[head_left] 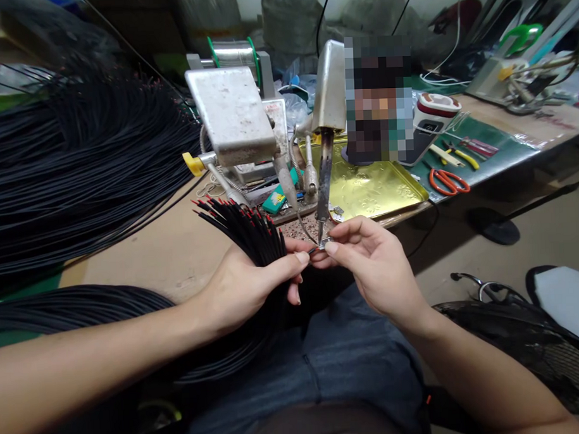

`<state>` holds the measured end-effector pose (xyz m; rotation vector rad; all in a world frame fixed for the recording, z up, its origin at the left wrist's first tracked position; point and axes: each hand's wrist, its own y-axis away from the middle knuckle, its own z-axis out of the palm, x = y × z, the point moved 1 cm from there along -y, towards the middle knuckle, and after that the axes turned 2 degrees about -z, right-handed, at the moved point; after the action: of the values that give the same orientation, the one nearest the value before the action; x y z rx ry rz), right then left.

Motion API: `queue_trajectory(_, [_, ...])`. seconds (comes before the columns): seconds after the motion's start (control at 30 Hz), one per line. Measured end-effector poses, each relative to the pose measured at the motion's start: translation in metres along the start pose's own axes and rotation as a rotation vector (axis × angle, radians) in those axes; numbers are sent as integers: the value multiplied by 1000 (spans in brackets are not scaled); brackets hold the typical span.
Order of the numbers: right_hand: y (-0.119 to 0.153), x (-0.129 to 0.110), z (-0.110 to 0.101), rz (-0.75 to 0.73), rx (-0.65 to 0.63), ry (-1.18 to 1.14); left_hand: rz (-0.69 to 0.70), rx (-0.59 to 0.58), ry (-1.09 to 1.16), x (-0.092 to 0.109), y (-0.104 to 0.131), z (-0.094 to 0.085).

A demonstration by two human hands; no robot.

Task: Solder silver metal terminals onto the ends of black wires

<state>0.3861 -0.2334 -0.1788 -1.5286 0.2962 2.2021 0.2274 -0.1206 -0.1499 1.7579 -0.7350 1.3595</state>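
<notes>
My left hand (pixel 258 275) is closed round a bundle of black cables (pixel 252 234) with red-tipped ends. Its thumb and forefinger pinch one cable whose end points right. My right hand (pixel 376 264) pinches a small metal connector (pixel 324 242) between thumb and fingers, at that cable's end. The tip of a soldering iron (pixel 323 184), fixed upright in a stand, comes down onto or just over the connector. From the guide tube (pixel 286 182) on the left, a thin strand of solder curves toward the same spot. The exact contact is too small to tell.
A large heap of black cables (pixel 79 167) lies on the left of the bench. Behind the iron is a gold tray (pixel 374 192). Orange-handled scissors (pixel 448 181) and yellow-handled pliers (pixel 465 157) lie to the right. A solder spool (pixel 235 54) stands at the back; a fan (pixel 517 342) is at lower right.
</notes>
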Motion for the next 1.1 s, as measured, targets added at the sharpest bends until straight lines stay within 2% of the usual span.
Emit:
queue_trajectory(0.37, [2, -4, 3, -46, 39, 65, -20, 42, 75, 6, 2, 4])
queue_trajectory(1.1, [4, -3, 3, -75, 24, 36, 14, -6, 122, 5, 0, 2])
